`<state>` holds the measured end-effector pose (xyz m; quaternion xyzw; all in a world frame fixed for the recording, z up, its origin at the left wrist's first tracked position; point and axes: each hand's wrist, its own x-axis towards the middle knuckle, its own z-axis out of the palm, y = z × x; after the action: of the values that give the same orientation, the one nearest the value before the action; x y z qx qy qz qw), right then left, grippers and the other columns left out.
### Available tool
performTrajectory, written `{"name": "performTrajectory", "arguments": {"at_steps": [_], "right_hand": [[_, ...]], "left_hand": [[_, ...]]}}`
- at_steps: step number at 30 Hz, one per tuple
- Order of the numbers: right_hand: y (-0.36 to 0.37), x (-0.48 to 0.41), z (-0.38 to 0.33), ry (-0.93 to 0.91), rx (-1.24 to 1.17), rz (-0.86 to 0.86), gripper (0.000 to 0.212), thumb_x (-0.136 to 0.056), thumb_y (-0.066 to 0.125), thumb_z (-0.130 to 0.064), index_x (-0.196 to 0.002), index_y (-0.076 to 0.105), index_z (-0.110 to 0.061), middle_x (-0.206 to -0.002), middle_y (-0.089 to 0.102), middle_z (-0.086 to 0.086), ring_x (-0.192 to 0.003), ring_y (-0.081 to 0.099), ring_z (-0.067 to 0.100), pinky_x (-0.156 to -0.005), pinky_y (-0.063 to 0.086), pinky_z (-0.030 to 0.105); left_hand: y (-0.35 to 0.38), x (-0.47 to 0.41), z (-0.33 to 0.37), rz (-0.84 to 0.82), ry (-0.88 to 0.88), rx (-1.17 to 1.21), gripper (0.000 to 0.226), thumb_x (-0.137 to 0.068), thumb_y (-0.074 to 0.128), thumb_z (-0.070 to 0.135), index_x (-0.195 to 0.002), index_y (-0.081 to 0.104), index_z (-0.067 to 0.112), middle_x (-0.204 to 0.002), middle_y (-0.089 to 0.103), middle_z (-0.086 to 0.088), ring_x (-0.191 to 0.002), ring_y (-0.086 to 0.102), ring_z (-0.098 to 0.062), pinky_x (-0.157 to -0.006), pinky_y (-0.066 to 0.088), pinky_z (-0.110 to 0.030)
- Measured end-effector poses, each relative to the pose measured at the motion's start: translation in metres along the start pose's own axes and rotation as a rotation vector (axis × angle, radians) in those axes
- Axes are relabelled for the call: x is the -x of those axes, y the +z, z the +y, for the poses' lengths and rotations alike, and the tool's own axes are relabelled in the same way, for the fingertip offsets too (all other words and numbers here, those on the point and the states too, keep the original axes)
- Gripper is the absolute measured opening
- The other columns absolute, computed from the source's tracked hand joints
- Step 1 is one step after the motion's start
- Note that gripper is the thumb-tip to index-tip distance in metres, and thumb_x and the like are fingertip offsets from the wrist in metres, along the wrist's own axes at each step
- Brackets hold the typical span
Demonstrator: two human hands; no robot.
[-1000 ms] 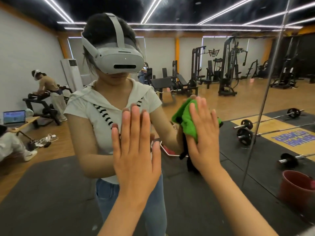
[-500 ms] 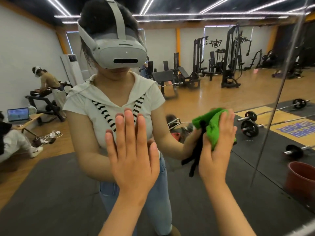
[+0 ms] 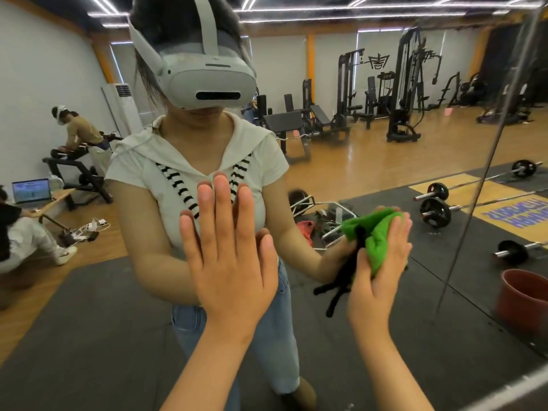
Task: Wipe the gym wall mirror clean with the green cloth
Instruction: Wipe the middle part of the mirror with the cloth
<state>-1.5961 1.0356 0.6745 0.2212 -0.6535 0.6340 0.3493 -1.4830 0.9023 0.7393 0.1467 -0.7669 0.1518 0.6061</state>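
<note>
— Much left?
— Likely; the mirror point(image 3: 355, 336) shows no wiped patch I can judge; left hand point(image 3: 228, 262) spread flat on it; right hand point(image 3: 376, 277), fingers straight, presses the green cloth point(image 3: 378, 237) just right of it.

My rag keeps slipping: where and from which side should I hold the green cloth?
Press a flat palm on the bunched middle of the green cloth, from the room side, as the right hand does: it lies wadded against the mirror, likely leaving no edge to pinch. Skip the black strips.
</note>
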Motion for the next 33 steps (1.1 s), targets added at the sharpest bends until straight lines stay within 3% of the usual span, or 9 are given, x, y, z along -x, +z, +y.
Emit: {"name": "performTrajectory", "arguments": {"at_steps": [3, 7, 10, 16, 20, 22, 27, 30, 33], "right_hand": [[0.015, 0.027, -0.014, 0.065, -0.047, -0.007, 0.069, -0.097, 0.04, -0.02, -0.158, 0.008, -0.03, -0.165, -0.001, -0.022, -0.154, -0.003, 0.014, -0.123, -0.009, 0.034], [0.021, 0.064, -0.022, -0.146, 0.06, -0.244, 0.077, -0.094, 0.038, -0.012, -0.159, 0.001, -0.032, -0.168, -0.004, -0.008, -0.155, -0.003, 0.02, -0.123, -0.009, 0.034], [0.005, 0.047, -0.008, -0.307, 0.143, -0.293, 0.081, -0.09, 0.038, -0.005, -0.16, 0.005, -0.029, -0.168, -0.002, -0.009, -0.155, 0.0, 0.019, -0.124, -0.006, 0.037], [0.006, 0.024, -0.01, 0.073, -0.016, -0.043, 0.075, -0.096, 0.042, -0.004, -0.158, 0.007, -0.027, -0.164, -0.002, -0.023, -0.154, -0.003, 0.013, -0.124, -0.008, 0.037], [0.023, 0.069, -0.031, -0.254, 0.061, -0.328, 0.082, -0.088, 0.034, -0.007, -0.16, 0.001, -0.028, -0.167, -0.008, -0.01, -0.154, -0.004, 0.019, -0.123, -0.009, 0.035], [0.014, 0.055, -0.018, -0.355, 0.104, -0.32, 0.082, -0.087, 0.035, -0.006, -0.16, 0.004, -0.03, -0.167, -0.005, -0.012, -0.154, -0.001, 0.016, -0.124, -0.007, 0.035], [-0.022, -0.025, 0.026, 0.18, -0.109, 0.065, 0.074, -0.095, 0.042, -0.007, -0.159, 0.012, -0.031, -0.162, 0.006, -0.024, -0.153, 0.0, 0.007, -0.124, -0.004, 0.052], [-0.014, -0.02, 0.02, 0.157, -0.112, 0.084, 0.07, -0.096, 0.041, -0.008, -0.157, 0.011, -0.023, -0.165, 0.004, -0.009, -0.154, -0.002, 0.012, -0.124, -0.007, 0.049], [-0.004, 0.013, 0.01, -0.023, -0.056, -0.101, 0.07, -0.099, 0.038, -0.017, -0.159, 0.005, -0.026, -0.167, -0.002, -0.009, -0.155, -0.004, 0.017, -0.123, -0.01, 0.036]], "left_hand": [[0.0, -0.002, 0.0, 0.003, 0.0, 0.0, 0.065, -0.102, 0.039, 0.03, -0.157, 0.009, 0.008, -0.167, -0.012, -0.003, -0.155, -0.008, -0.02, -0.126, -0.002, -0.045], [-0.001, -0.002, 0.001, 0.012, -0.027, 0.021, 0.063, -0.102, 0.039, 0.029, -0.156, 0.017, 0.005, -0.161, 0.018, -0.016, -0.154, -0.008, -0.018, -0.126, -0.001, -0.044], [-0.002, -0.002, 0.001, 0.017, -0.028, 0.03, 0.061, -0.102, 0.039, 0.029, -0.155, 0.02, 0.005, -0.159, 0.019, -0.018, -0.154, -0.008, -0.018, -0.126, -0.001, -0.044], [-0.002, -0.002, 0.001, 0.02, -0.028, 0.03, 0.063, -0.101, 0.04, 0.028, -0.155, 0.017, 0.007, -0.16, 0.019, -0.017, -0.154, -0.007, -0.017, -0.126, 0.0, -0.044], [-0.003, -0.004, 0.001, 0.029, -0.029, 0.049, 0.063, -0.101, 0.041, 0.028, -0.156, 0.018, 0.007, -0.159, 0.02, -0.017, -0.155, -0.006, -0.017, -0.126, 0.0, -0.044], [-0.005, -0.004, 0.0, 0.029, -0.026, 0.059, 0.063, -0.1, 0.042, 0.028, -0.156, 0.019, 0.007, -0.16, 0.02, -0.017, -0.155, -0.006, -0.017, -0.126, -0.001, -0.043], [-0.009, -0.005, 0.01, 0.024, -0.073, 0.13, 0.066, -0.098, 0.047, 0.023, -0.156, 0.02, 0.006, -0.162, 0.019, -0.015, -0.155, -0.003, -0.019, -0.125, -0.002, -0.046], [-0.006, 0.001, 0.046, -0.049, 0.039, 0.211, 0.067, -0.097, 0.044, 0.024, -0.156, 0.016, 0.009, -0.167, 0.004, -0.005, -0.155, -0.001, -0.019, -0.126, -0.002, -0.045], [0.01, 0.011, 0.083, -0.104, 0.228, 0.195, 0.064, -0.099, 0.04, 0.026, -0.157, 0.017, 0.013, -0.169, -0.006, -0.001, -0.156, 0.002, -0.019, -0.126, 0.0, -0.042]]}}
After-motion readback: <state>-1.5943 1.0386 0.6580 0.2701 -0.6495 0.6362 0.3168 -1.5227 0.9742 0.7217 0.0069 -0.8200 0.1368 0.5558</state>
